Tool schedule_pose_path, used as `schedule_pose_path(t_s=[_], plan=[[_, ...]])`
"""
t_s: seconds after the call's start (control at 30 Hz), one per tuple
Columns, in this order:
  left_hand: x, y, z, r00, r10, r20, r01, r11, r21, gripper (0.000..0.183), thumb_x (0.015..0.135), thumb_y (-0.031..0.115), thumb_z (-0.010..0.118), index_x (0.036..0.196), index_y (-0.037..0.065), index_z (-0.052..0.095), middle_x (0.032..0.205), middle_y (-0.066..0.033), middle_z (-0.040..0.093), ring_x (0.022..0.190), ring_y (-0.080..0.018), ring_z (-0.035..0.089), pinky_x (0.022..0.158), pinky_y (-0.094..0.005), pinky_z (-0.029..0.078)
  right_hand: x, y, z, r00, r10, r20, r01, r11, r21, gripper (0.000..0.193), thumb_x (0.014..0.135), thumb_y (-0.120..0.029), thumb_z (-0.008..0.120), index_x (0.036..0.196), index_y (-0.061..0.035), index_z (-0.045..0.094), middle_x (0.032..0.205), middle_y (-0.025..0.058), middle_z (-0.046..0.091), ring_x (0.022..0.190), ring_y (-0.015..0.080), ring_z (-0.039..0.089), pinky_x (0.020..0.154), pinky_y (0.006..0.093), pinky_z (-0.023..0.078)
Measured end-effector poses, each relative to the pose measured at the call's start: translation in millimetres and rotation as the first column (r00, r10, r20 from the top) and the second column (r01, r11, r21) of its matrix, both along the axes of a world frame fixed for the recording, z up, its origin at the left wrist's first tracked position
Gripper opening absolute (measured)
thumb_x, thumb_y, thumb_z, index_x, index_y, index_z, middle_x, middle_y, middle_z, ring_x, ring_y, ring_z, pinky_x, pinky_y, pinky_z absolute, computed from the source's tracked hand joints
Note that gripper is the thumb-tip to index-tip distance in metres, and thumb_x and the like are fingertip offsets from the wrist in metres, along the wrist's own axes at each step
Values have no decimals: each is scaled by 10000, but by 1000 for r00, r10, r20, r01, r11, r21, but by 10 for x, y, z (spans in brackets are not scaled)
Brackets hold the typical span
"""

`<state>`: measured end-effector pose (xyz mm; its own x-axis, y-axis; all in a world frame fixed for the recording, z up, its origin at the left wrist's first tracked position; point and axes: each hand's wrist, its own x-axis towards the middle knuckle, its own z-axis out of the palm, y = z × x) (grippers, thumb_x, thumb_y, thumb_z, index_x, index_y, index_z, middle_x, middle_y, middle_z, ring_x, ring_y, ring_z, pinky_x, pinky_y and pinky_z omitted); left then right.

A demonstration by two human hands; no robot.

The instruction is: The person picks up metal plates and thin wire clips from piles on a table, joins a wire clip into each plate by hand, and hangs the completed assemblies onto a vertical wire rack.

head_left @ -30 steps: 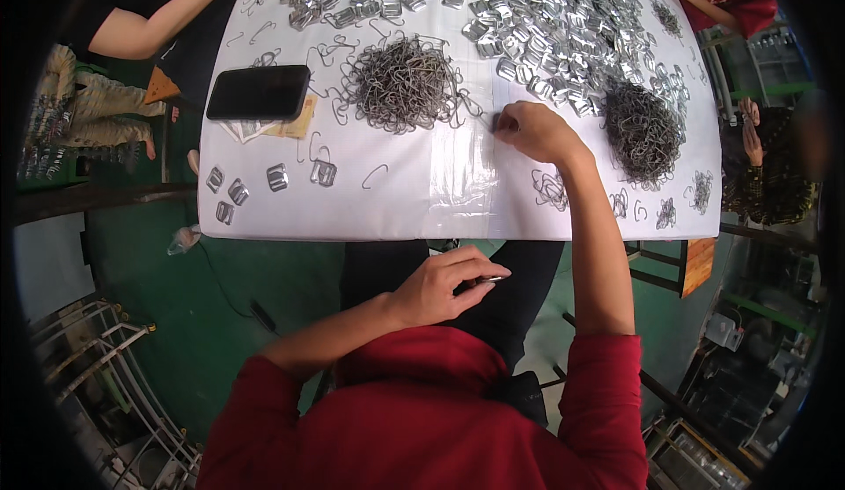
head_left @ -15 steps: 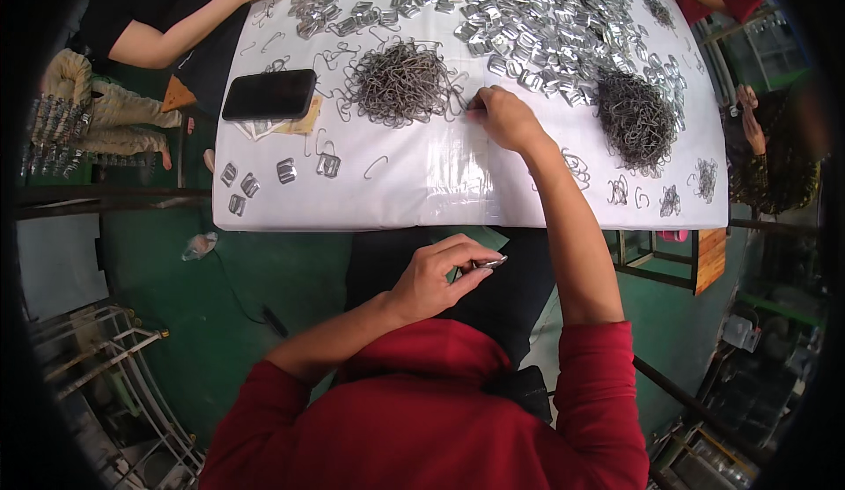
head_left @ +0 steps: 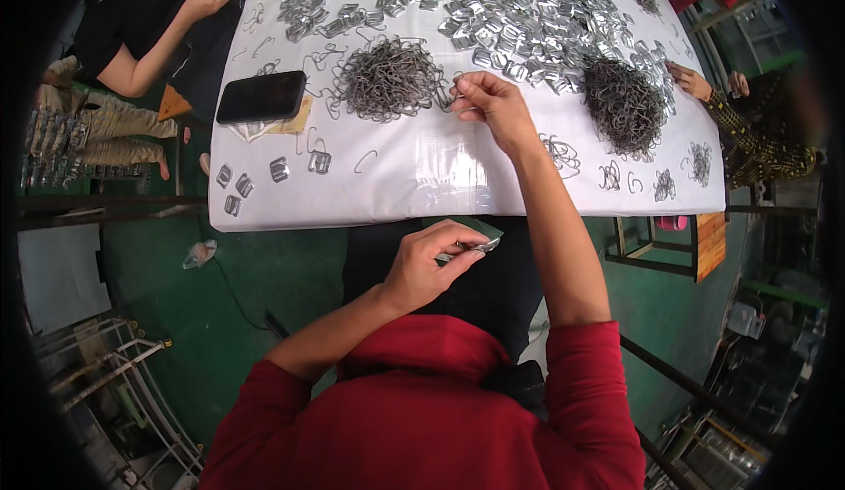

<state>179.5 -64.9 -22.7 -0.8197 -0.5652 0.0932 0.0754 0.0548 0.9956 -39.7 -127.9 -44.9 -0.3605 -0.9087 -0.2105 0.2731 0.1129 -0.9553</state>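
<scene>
My left hand [head_left: 424, 265] is over my lap, just off the table's front edge. Its thumb and fingers are closed on a small shiny metal buckle [head_left: 488, 245], mostly hidden by the fingers. Over the table, my right hand [head_left: 495, 110] is at the right side of a tangled pile of grey wire hooks [head_left: 387, 78]. Its thumb and forefinger pinch what looks like one thin wire hook [head_left: 457, 80] by the pile's edge.
Flat metal buckles [head_left: 515, 28] cover the far part of the white table [head_left: 352, 199]. A second hook pile [head_left: 625, 107] is at the right. A black phone [head_left: 261, 97] rests at the left, near several loose buckles [head_left: 280, 169]. Other people's hands [head_left: 689, 80] are around the table.
My right hand has shifted slightly left and its fingertips have lifted into view. My left hand still holds the buckle. At the far left, another person's hand has left the table edge.
</scene>
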Motion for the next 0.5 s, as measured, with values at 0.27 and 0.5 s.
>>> schedule_pose_path(t_s=[0.27,0.5], plan=[[-55,-21,67,1000,-6,-13,6,1000,-6,157,800,-72,594,954,-40,609,947,-115,612,859,-147,625,739,-256,542,292,977,711,996,-77,-39,81,992,94,184,836,-139,633,951,1,600,839,94,646,694,135,616,552,229,456],[-126,-13,100,1000,-25,-11,26,999,28,158,803,-78,593,959,-47,590,946,-106,605,868,-147,621,775,-257,532,712,1759,751,970,-234,-63,238,968,75,58,796,-38,665,835,-7,635,910,37,576,755,89,547,593,196,437]])
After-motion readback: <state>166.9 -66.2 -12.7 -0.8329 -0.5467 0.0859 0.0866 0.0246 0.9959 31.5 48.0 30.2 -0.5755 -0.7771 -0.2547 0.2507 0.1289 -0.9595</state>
